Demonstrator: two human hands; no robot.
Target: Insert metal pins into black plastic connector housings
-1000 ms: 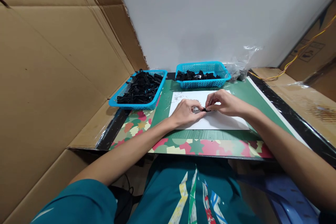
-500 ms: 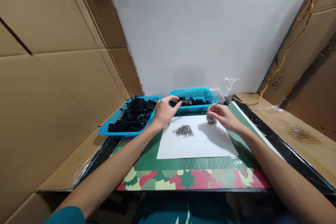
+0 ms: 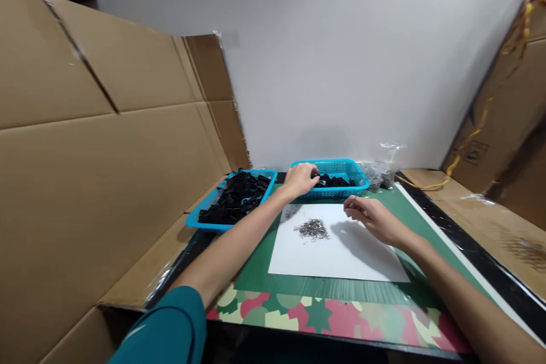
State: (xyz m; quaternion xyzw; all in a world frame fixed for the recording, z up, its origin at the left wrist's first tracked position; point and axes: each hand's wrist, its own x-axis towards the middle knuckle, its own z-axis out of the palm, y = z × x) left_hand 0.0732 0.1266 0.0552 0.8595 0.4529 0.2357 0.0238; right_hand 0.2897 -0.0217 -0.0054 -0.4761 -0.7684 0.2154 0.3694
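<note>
My left hand (image 3: 301,178) reaches to the near left edge of the back blue basket (image 3: 359,183), its fingers closed around a small black piece. Black pieces (image 3: 335,181) lie inside that basket. Over the upper right part of a white sheet (image 3: 298,264), my right hand (image 3: 362,211) is held with fingertips pinched; what it holds is too small to make out. A pile of small metal pieces (image 3: 313,229) rests on the sheet, left of my right hand.
A second blue basket (image 3: 194,219), heaped with black pieces (image 3: 234,199), stands at the left. Clear plastic bags (image 3: 379,176) sit at the back right. Cardboard walls (image 3: 149,159) rise on both sides, and a yellow wire (image 3: 452,168) hangs at the right.
My left hand has moved right and forward to the back basket with its black piece. My right hand has lifted off a small metal pile. The camera view has shifted.
</note>
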